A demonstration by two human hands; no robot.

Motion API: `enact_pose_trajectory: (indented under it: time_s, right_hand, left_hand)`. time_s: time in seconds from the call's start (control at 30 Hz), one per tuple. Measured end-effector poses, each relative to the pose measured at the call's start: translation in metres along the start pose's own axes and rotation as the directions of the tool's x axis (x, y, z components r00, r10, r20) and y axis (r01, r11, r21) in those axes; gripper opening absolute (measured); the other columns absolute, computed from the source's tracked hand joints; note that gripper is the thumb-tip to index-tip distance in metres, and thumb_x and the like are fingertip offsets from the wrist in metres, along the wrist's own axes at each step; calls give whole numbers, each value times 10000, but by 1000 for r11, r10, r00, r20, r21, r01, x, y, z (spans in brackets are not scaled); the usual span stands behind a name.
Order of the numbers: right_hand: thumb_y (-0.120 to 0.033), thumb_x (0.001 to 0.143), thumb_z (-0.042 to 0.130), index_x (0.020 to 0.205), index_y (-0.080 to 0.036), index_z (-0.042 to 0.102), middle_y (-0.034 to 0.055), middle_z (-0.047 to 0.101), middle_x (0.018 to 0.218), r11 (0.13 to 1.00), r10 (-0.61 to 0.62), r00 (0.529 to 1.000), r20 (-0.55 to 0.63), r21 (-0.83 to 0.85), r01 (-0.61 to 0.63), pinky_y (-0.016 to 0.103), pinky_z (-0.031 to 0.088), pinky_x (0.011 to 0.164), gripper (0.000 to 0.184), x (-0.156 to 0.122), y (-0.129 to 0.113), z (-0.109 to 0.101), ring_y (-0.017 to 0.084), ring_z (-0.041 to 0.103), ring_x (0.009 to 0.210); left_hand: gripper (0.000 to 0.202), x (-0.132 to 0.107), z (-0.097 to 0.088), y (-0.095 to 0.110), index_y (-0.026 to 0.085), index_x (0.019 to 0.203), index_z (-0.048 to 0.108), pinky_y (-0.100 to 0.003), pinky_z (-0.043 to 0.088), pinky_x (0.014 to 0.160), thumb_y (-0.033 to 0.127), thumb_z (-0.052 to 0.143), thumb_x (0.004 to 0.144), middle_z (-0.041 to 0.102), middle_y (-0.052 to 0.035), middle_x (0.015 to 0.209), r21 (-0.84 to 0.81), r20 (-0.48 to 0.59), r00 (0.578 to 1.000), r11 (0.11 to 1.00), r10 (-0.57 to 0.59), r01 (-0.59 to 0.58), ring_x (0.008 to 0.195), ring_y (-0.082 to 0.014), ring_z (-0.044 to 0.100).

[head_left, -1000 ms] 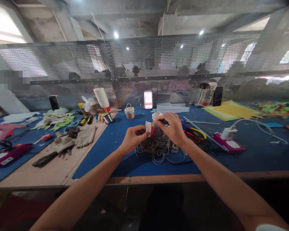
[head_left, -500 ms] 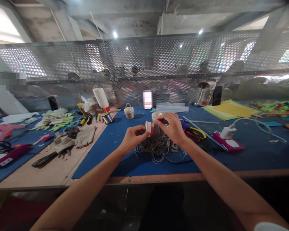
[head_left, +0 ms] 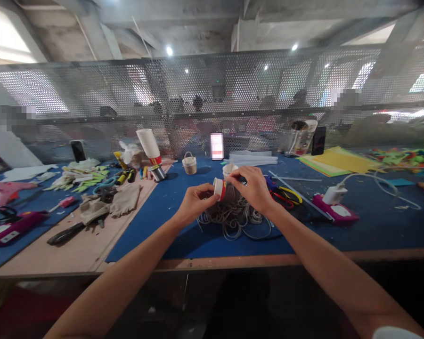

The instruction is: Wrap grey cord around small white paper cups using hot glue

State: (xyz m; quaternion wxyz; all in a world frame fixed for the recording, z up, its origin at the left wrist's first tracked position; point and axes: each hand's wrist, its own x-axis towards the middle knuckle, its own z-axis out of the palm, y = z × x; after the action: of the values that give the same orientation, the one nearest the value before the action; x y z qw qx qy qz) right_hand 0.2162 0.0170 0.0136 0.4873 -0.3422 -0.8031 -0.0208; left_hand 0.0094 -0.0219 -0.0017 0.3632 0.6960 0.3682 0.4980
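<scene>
A paper cup [head_left: 219, 188], white with a red band, lies tilted on its side in my left hand [head_left: 198, 202]. Thumb and fingers close round its rim end. Grey cord wraps the part of the cup beyond the red band. My right hand [head_left: 250, 188] is pinched against that far part, seemingly on the cord; its fingertips partly hide the spot. A loose heap of grey cord [head_left: 233, 219] lies on the blue mat under both hands. Just behind the hands stands a white cup [head_left: 229, 168], partly covered by my right hand.
Behind stand a small handled bucket [head_left: 189, 165], a phone [head_left: 216, 146] and a leaning cup stack [head_left: 149, 143]. Pliers [head_left: 291, 194] and a purple power strip [head_left: 334, 209] lie right. Gloves [head_left: 125, 201] and a pink glue gun [head_left: 10, 190] are left. A perforated screen [head_left: 205, 84] closes the back.
Hardly anything differs. Both hands keep their hold at the cup, with only a very slight shift at the fingertips.
</scene>
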Motion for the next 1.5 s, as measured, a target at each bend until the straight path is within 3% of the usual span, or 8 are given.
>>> enact_pose_trajectory:
  time_s: [1.5]
  right_hand:
    - [-287,918,642,862,-263,673,-11,722,834,997,64,998,27,38,-65,382,403,903,68,0,-6,-2,181,650,837]
  left_hand:
    - [198,-1,-1,1,128,856,735,-253,482,699,319,735,801,682,-43,821,-44,31,1000,999,-6,8,734,-142,599]
